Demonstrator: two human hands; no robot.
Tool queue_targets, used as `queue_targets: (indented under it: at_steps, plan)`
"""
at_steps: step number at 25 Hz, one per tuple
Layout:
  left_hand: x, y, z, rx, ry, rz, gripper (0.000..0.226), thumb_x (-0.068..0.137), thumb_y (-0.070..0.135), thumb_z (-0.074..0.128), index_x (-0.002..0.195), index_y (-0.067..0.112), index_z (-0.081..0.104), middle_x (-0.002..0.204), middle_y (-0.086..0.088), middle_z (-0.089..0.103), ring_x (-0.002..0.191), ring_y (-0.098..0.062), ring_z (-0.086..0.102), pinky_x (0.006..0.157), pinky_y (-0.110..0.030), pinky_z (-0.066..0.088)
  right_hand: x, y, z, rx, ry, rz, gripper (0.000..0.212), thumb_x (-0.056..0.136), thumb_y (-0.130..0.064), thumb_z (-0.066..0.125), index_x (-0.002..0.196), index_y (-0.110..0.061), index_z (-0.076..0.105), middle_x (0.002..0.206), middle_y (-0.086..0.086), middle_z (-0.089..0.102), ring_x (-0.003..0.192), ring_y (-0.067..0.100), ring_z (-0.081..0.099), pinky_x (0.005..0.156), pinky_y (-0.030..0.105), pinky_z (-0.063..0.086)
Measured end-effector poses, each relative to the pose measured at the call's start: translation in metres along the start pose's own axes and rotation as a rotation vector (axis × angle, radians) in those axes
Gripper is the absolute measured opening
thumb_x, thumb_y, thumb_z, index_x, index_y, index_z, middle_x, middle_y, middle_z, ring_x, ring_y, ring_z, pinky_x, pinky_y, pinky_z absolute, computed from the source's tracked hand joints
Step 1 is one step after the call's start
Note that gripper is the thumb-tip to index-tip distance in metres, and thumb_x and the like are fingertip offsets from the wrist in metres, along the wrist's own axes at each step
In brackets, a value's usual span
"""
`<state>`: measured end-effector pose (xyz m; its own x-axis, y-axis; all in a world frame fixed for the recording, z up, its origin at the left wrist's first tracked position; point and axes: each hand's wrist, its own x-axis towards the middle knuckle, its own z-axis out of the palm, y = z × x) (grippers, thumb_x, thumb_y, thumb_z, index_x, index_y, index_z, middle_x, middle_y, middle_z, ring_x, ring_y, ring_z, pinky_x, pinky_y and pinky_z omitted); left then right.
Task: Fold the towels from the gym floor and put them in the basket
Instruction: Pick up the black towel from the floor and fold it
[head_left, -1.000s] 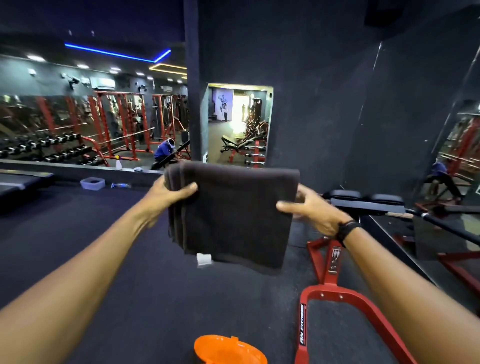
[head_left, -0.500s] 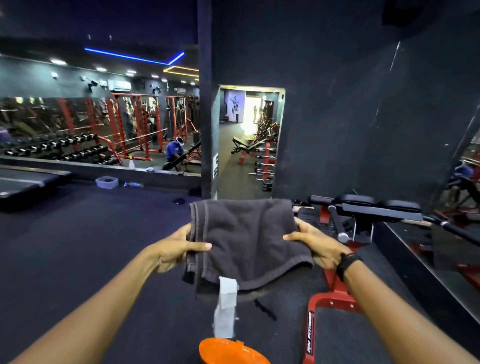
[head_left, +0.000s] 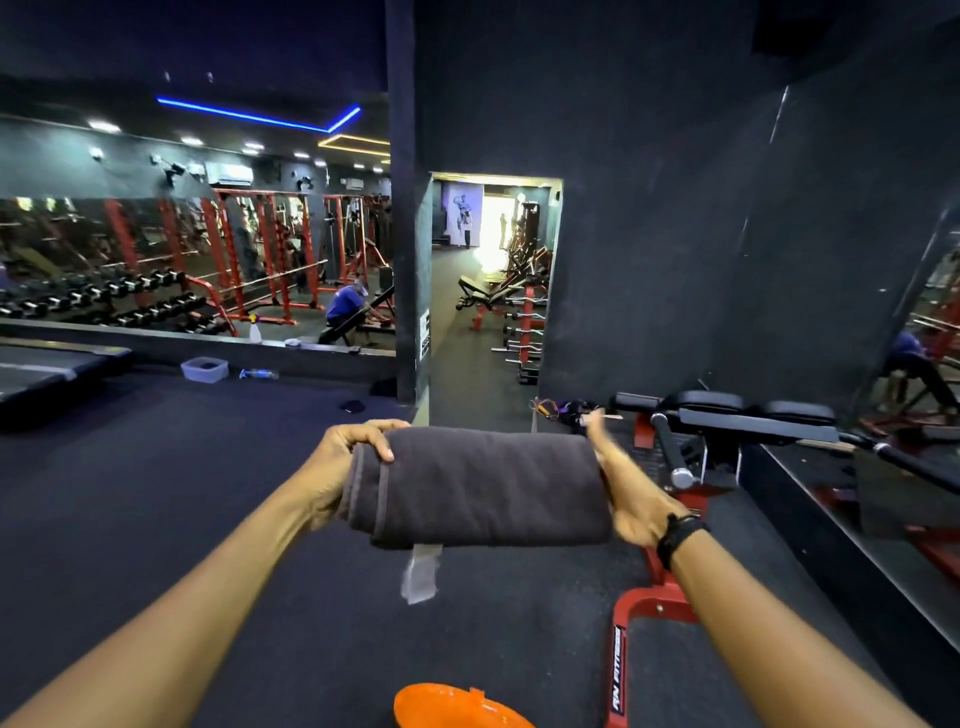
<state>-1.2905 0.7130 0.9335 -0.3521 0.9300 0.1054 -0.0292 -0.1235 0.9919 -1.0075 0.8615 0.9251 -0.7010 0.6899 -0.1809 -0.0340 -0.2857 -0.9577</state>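
Observation:
A dark grey towel (head_left: 483, 486), folded into a thick flat bundle, is held in the air in front of me between both hands. My left hand (head_left: 343, 467) grips its left end, fingers curled over the top edge. My right hand (head_left: 631, 491) is at the right end, blurred, with its fingers behind the towel. A white label (head_left: 421, 574) hangs under the towel. The orange rim of the basket (head_left: 457, 706) shows at the bottom edge, below the towel.
A red-framed weight bench (head_left: 727, 421) stands close on the right, its red base (head_left: 649, 613) running toward me. Dark rubber floor (head_left: 156, 493) spreads to the left. A mirrored wall, a small plastic tub (head_left: 204, 369) and a bottle (head_left: 258, 373) lie far left.
The towel has been folded again into a shorter, thicker bundle and turned flat. Both hands have come lower and closer to me with it.

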Motion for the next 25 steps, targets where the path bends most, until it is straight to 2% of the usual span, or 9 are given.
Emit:
queue_targets:
  at_steps: [3, 6, 8, 11, 13, 15, 17, 19, 25]
  plan:
    - [-0.002, 0.002, -0.002, 0.182, -0.107, -0.012, 0.037, 0.087, -0.018, 0.048, 0.073, 0.011, 0.066, 0.113, -0.005, 0.069, 0.098, -0.024, 0.068, 0.065, -0.024, 0.055, 0.002, -0.002, -0.002, -0.223, 0.065, -0.113, 0.096, 0.036, -0.048, 0.094, 0.117, -0.009, 0.061, 0.117, 0.013, 0.068, 0.105, 0.022, 0.067, 0.092, 0.037, 0.053]
    - [-0.005, 0.002, -0.015, 0.065, -0.248, -0.157, 0.039, 0.085, -0.025, 0.039, 0.095, 0.01, 0.052, 0.118, -0.009, 0.067, 0.07, -0.014, 0.063, 0.047, -0.017, 0.045, 0.001, -0.016, -0.004, -0.257, 0.092, -0.152, 0.063, 0.06, -0.028, 0.088, 0.115, -0.01, 0.062, 0.112, 0.011, 0.07, 0.102, 0.022, 0.068, 0.09, 0.036, 0.053]
    - [-0.006, 0.002, -0.023, -0.042, -0.241, -0.18, 0.049, 0.078, -0.028, 0.032, 0.1, 0.012, 0.051, 0.125, -0.011, 0.064, 0.079, -0.019, 0.061, 0.053, -0.02, 0.049, 0.001, -0.026, -0.001, -0.294, 0.119, -0.177, 0.043, 0.076, -0.015, 0.078, 0.115, -0.009, 0.062, 0.109, 0.009, 0.071, 0.101, 0.022, 0.068, 0.089, 0.035, 0.054]
    - [0.002, -0.004, -0.026, -0.041, -0.017, -0.173, 0.044, 0.082, -0.024, 0.035, 0.096, 0.013, 0.056, 0.126, -0.012, 0.063, 0.101, -0.023, 0.064, 0.074, -0.032, 0.055, 0.003, -0.036, 0.0, -0.346, 0.136, -0.202, 0.042, 0.078, -0.017, 0.077, 0.116, -0.01, 0.061, 0.108, 0.008, 0.071, 0.102, 0.023, 0.067, 0.088, 0.036, 0.055]
    - [0.007, -0.012, -0.022, 0.233, 0.125, -0.152, 0.032, 0.089, -0.014, 0.045, 0.093, 0.014, 0.061, 0.12, -0.011, 0.065, 0.101, -0.022, 0.064, 0.081, -0.034, 0.052, 0.004, -0.038, -0.001, -0.424, 0.171, -0.211, 0.038, 0.078, -0.018, 0.077, 0.111, -0.01, 0.06, 0.1, 0.003, 0.071, 0.094, 0.018, 0.068, 0.077, 0.024, 0.056]
    - [0.011, -0.024, -0.017, 0.546, 0.077, -0.142, 0.026, 0.09, -0.007, 0.052, 0.089, 0.016, 0.064, 0.106, -0.008, 0.067, 0.091, -0.019, 0.063, 0.073, -0.03, 0.049, 0.013, -0.036, -0.002, -0.52, 0.218, -0.219, 0.035, 0.078, -0.018, 0.077, 0.108, -0.011, 0.059, 0.093, -0.002, 0.068, 0.084, 0.009, 0.064, 0.068, 0.017, 0.053]
    - [0.013, -0.036, -0.01, 0.785, -0.06, -0.119, 0.028, 0.088, -0.004, 0.057, 0.083, 0.022, 0.064, 0.094, -0.006, 0.065, 0.087, -0.019, 0.061, 0.068, -0.025, 0.049, 0.026, -0.025, -0.005, -0.617, 0.294, -0.182, 0.055, 0.07, -0.026, 0.082, 0.115, -0.008, 0.056, 0.103, 0.004, 0.067, 0.092, 0.015, 0.064, 0.082, 0.028, 0.054]
    - [0.012, -0.053, -0.002, 0.967, -0.139, -0.114, 0.029, 0.085, -0.002, 0.061, 0.08, 0.027, 0.064, 0.095, -0.004, 0.068, 0.093, -0.02, 0.065, 0.08, -0.028, 0.053, 0.043, -0.001, -0.01, -0.733, 0.373, -0.118, 0.067, 0.061, -0.035, 0.084, 0.117, -0.009, 0.056, 0.111, 0.009, 0.065, 0.1, 0.024, 0.062, 0.091, 0.041, 0.052]
    - [0.017, -0.126, -0.007, 1.102, -0.336, -0.277, 0.018, 0.088, 0.005, 0.058, 0.1, 0.017, 0.065, 0.108, -0.006, 0.066, 0.102, -0.021, 0.062, 0.09, -0.035, 0.05, 0.067, 0.085, -0.026, -0.939, 0.446, 0.067, 0.053, 0.069, -0.032, 0.08, 0.109, -0.007, 0.056, 0.113, 0.013, 0.062, 0.105, 0.029, 0.057, 0.085, 0.035, 0.046]
